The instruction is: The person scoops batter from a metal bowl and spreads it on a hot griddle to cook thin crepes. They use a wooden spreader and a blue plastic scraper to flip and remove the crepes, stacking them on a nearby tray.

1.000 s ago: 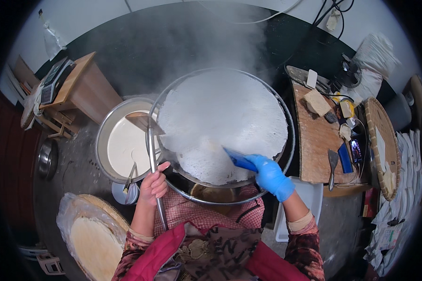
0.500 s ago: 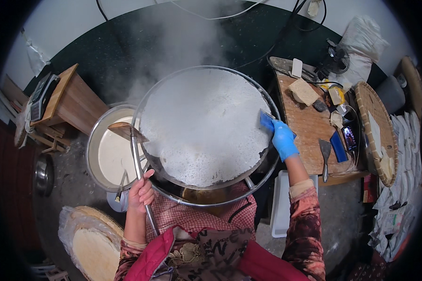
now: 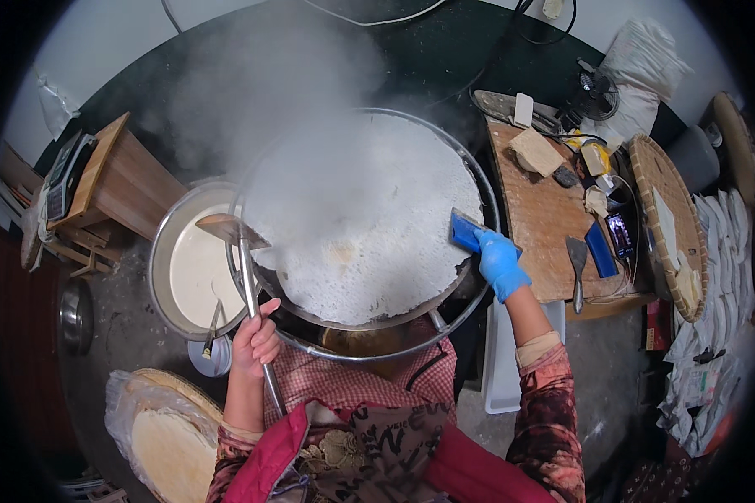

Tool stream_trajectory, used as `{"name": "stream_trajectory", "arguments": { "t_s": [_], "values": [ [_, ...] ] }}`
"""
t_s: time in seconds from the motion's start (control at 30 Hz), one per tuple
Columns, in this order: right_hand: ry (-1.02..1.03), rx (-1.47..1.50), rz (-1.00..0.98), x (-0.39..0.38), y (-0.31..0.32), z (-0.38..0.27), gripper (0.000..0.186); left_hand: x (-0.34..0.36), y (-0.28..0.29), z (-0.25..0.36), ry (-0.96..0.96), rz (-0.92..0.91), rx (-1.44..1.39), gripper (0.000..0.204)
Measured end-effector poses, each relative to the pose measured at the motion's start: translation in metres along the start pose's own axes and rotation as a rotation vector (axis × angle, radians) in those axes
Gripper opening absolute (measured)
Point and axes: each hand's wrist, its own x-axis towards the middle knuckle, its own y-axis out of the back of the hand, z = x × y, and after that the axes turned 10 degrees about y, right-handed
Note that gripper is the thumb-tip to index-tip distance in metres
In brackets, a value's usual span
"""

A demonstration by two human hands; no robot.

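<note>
A thin white sheet of batter (image 3: 386,201) covers the large round griddle (image 3: 488,176), and steam hides its left part. My gloved right hand (image 3: 502,264) grips a blue scraper (image 3: 465,231), whose blade meets the sheet's right edge. On the left, my bare left hand (image 3: 256,339) is closed round the long metal handle of a wooden-headed spreader (image 3: 231,228). The spreader's head hangs above the join between griddle and basin. Creamy batter (image 3: 201,268) fills the wide metal basin (image 3: 157,251), with a smaller handled tool (image 3: 215,323) leaning in it.
A wooden board (image 3: 533,243) at right bears a metal spatula (image 3: 577,264), another blue scraper (image 3: 601,250), a sponge-like block (image 3: 535,152) and a phone (image 3: 619,235). Beyond it stands a woven tray (image 3: 646,193). Finished flat sheets (image 3: 172,453) lie near left. A wooden stand (image 3: 130,184) holds a scale.
The blue scraper has slid toward me along the sheet's right edge, its blade now turned inward. Steam has drifted left, and a yellowish patch shows on the sheet. My left hand keeps its hold.
</note>
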Motion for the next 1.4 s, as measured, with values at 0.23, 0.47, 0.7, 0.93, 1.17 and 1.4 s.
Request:
{"name": "stream_trajectory", "arguments": {
  "t_s": [0.23, 0.47, 0.7, 0.93, 1.17, 1.4],
  "values": [
    [0.045, 0.095, -0.175, -0.044, 0.037, -0.025, 0.033, -0.007, 0.007, 0.004, 0.017, -0.101, -0.014, 0.044],
    [-0.244, 0.735, -0.168, -0.016, 0.111, -0.025, 0.036, -0.011, 0.013, 0.009, -0.021, -0.002, 0.007, 0.042],
    [-0.272, 0.997, -0.148, 0.084, 0.089, -0.014, 0.038, -0.003, 0.010, 0.019, -0.052, 0.095, 0.032, 0.041],
    [-0.145, 0.342, -0.066, 0.199, 0.036, 0.008, 0.038, 0.010, 0.012, 0.029, -0.084, 0.107, 0.078, 0.041],
    [0.001, 0.229, 0.014, 0.277, -0.045, 0.024, 0.028, 0.023, 0.014, 0.037, -0.082, 0.136, 0.103, 0.044],
    [0.090, -0.070, 0.039, 0.288, -0.106, 0.010, 0.019, 0.027, 0.018, 0.038, -0.084, 0.173, 0.102, 0.043]
  ]
}}
